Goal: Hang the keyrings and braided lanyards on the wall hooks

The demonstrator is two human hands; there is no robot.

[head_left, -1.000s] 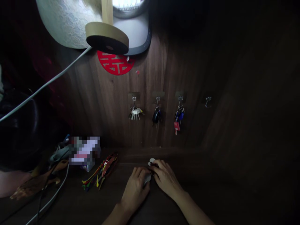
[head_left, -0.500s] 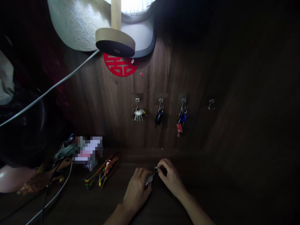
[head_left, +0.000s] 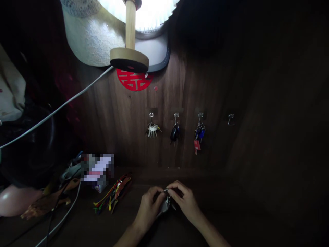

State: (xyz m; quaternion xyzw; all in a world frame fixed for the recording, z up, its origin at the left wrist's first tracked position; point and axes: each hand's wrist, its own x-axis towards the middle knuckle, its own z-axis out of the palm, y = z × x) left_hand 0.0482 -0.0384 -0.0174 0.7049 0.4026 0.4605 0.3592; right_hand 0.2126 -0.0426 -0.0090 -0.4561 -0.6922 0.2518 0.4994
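Observation:
My left hand (head_left: 149, 207) and my right hand (head_left: 187, 203) meet low in the middle of the head view, fingertips pinched together. Between them is a small metal key ring (head_left: 166, 190), dark and partly covered by the fingers. A greyish, flat fob (head_left: 163, 207) hangs below it, half hidden by my left hand, and a short key-like piece (head_left: 173, 207) sticks out toward the right palm. Above the hands, key bunches hang on wall hooks: silver keys (head_left: 152, 129), black keys (head_left: 174, 133), and blue keys with a red tag (head_left: 196, 144).
A bare hook (head_left: 231, 120) is at the right of the row. Colourful cords (head_left: 113, 195), a blurred box (head_left: 99, 171) and a wooden carving (head_left: 46, 204) lie at left. A lit lamp (head_left: 130, 58) stands before caps (head_left: 88, 44); its white cable (head_left: 64, 104) crosses left.
My hands have come together at the fingertips, the right one moving left. The fob now hangs below them with the key-like piece showing. The view has tilted up slightly.

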